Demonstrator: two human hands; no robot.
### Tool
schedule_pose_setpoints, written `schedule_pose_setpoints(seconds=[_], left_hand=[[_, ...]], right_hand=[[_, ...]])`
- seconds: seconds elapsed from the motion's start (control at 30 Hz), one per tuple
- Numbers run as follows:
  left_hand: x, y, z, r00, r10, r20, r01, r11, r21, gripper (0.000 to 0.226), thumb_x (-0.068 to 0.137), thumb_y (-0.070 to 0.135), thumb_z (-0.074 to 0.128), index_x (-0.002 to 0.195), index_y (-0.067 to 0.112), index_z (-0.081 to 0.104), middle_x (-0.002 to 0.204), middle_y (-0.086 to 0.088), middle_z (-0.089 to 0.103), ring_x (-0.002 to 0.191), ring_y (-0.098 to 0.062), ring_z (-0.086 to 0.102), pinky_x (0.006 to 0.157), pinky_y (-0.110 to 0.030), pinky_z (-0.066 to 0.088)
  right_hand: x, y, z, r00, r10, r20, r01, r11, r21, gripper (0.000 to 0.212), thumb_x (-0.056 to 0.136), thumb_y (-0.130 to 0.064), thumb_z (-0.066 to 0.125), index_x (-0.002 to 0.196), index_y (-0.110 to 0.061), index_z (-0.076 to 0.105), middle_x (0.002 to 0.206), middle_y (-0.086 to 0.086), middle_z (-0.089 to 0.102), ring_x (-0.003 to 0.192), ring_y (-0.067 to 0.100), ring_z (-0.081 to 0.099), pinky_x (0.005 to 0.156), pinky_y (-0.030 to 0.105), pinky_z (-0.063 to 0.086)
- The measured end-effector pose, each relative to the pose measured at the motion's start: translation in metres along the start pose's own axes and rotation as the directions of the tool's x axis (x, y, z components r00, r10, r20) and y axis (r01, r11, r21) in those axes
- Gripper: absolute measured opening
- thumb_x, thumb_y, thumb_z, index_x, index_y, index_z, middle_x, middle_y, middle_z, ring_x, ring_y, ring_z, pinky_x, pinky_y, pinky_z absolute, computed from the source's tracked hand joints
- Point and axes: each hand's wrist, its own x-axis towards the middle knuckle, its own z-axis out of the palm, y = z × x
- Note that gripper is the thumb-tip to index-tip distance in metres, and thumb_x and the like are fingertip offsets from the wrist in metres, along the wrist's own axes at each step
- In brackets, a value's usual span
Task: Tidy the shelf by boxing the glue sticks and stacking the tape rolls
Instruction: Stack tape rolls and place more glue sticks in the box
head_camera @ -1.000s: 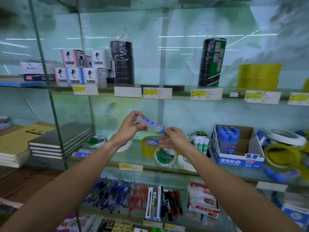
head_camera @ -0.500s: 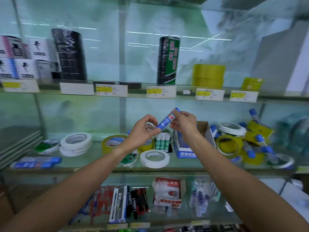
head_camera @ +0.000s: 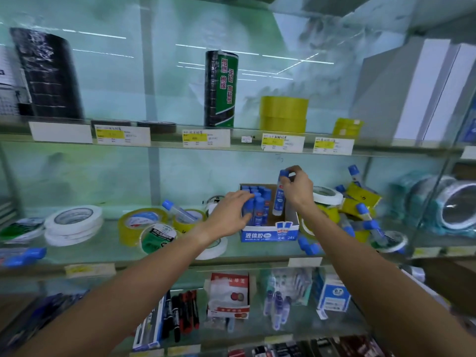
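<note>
Glass shelves (head_camera: 257,256) held the clutter. Half a second earlier both hands shared one glue stick (head_camera: 279,199) in mid-air; now the right hand (head_camera: 297,188), grip clamped on its cap, lowered it upright into the glue box (head_camera: 269,233), while the left hand (head_camera: 233,213) steadied the sticks inside. Loose tape rolls (head_camera: 73,224) lay unstacked at left.

body: two bare forearms entering from the bottom edge | sleeves: none visible on either arm | left hand (head_camera: 231,215): bare, no glove, ring or watch | right hand (head_camera: 298,189): bare, no glove, ring or wristband | wrists: uncovered | fingernails: short, too blurred for detail
</note>
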Motion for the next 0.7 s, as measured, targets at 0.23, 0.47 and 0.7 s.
schedule_pose_setpoints(seconds=[0.23, 0.47, 0.7], left_hand=[[-0.003, -0.006, 0.010, 0.999, -0.024, -0.029, 0.025, 1.000, 0.018, 0.056, 0.088, 0.019, 0.057, 0.142, 0.016, 0.043, 0.149, -0.001, 0.041, 0.136, -0.019, 0.038, 0.112, -0.030, 0.028], [-0.005, -0.004, 0.012, 0.999, -0.043, -0.032, 0.043, 0.999, 0.000, 0.060, 0.090, 0.017, 0.057, 0.146, 0.017, 0.037, 0.154, 0.001, 0.034, 0.141, -0.015, 0.031, 0.114, -0.027, 0.024], [-0.007, -0.005, 0.014, 0.998, -0.050, -0.032, 0.049, 0.999, -0.021, 0.062, 0.090, 0.015, 0.056, 0.148, 0.018, 0.035, 0.156, 0.002, 0.031, 0.142, -0.013, 0.029, 0.113, -0.022, 0.021]], right_hand=[[-0.004, 0.027, 0.033, 0.987, 0.035, 0.156, -0.015, 0.991, -0.131, 0.028, 0.091, -0.010, 0.057, 0.119, -0.007, 0.058, 0.107, 0.015, 0.067, 0.098, 0.029, 0.064, 0.085, 0.035, 0.053], [-0.004, 0.036, 0.046, 0.991, 0.026, 0.131, -0.011, 0.993, -0.115, 0.034, 0.092, -0.012, 0.061, 0.126, -0.008, 0.058, 0.117, 0.010, 0.066, 0.085, 0.014, 0.056, 0.074, 0.025, 0.047], [-0.008, 0.044, 0.052, 0.991, 0.016, 0.135, 0.003, 0.991, -0.134, 0.034, 0.088, -0.012, 0.064, 0.121, -0.008, 0.055, 0.112, 0.012, 0.067, 0.102, 0.027, 0.063, 0.078, 0.028, 0.048]])
